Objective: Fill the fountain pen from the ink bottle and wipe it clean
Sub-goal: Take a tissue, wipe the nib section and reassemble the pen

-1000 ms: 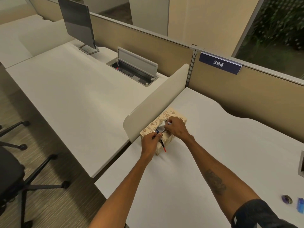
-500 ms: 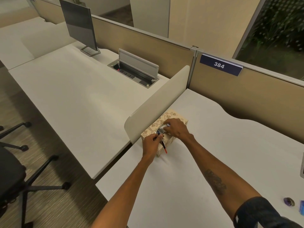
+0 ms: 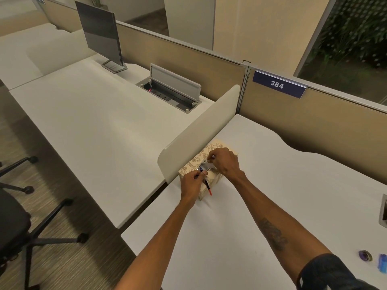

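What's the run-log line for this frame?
phase: fetch tissue | left hand: holds pen | right hand: pinching at tissue box opening | wipe: not yet

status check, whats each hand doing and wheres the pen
Left hand gripping pen, red end down. Right hand pinching tissue at tissue box slot. Nothing blocking.

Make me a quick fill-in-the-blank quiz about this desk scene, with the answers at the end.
1. The left hand holds a ____.
2. The right hand reaches into the opening of the patterned ____ box.
3. The blue sign on the partition reads ____.
4. The box stands right beside the white ____ between the two desks.

Answers: pen; tissue; 384; divider
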{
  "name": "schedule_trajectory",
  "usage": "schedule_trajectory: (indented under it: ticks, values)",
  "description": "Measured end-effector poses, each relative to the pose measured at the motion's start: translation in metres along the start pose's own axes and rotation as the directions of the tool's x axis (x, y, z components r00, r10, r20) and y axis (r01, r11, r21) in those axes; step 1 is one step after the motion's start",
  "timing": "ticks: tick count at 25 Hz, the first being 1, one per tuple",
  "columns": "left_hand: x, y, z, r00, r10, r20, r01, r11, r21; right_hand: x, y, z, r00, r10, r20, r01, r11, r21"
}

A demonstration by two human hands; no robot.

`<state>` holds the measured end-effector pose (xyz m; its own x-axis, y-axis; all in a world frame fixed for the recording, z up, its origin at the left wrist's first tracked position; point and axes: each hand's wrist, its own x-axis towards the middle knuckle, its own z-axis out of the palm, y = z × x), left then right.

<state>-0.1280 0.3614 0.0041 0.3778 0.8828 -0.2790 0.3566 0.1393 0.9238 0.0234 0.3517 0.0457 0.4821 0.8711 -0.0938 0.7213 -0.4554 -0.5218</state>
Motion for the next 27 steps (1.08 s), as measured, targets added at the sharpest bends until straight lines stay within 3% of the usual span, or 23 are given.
schedule_trajectory:
  ticks: [7, 11, 14, 18, 21, 27]
  values:
    - [-0.002, 0.004, 0.002, 1.0, -0.02, -0.023, 0.019, 1.0, -0.007, -0.008, -0.006, -0.018, 0.983, -0.007, -0.181, 0.016, 0.999, 0.047]
    - [-0.004, 0.006, 0.002, 1.0, -0.022, -0.022, 0.022, 1.0, -0.001, -0.004, -0.015, -0.05, 0.94, 0.007, -0.34, 0.043, 0.99, 0.137]
    - [-0.006, 0.008, 0.001, 1.0, -0.02, -0.009, 0.02, 1.0, 0.007, -0.006, -0.01, -0.067, 0.929, 0.082, -0.362, 0.011, 0.969, 0.246]
    - [-0.008, 0.012, 0.001, 1.0, -0.02, 0.002, 0.02, 1.0, 0.02, -0.027, 0.013, -0.07, 0.921, 0.232, -0.312, -0.045, 0.86, 0.508]
    - [-0.015, 0.024, 0.005, 1.0, -0.014, 0.016, 0.014, 1.0, 0.006, -0.053, 0.026, -0.078, 0.895, 0.335, -0.294, -0.04, 0.718, 0.695]
    - [-0.05, 0.068, 0.029, 0.984, 0.171, 0.049, -0.167, 0.984, -0.064, -0.112, 0.059, -0.1, 0.865, 0.439, -0.243, -0.011, 0.501, 0.865]
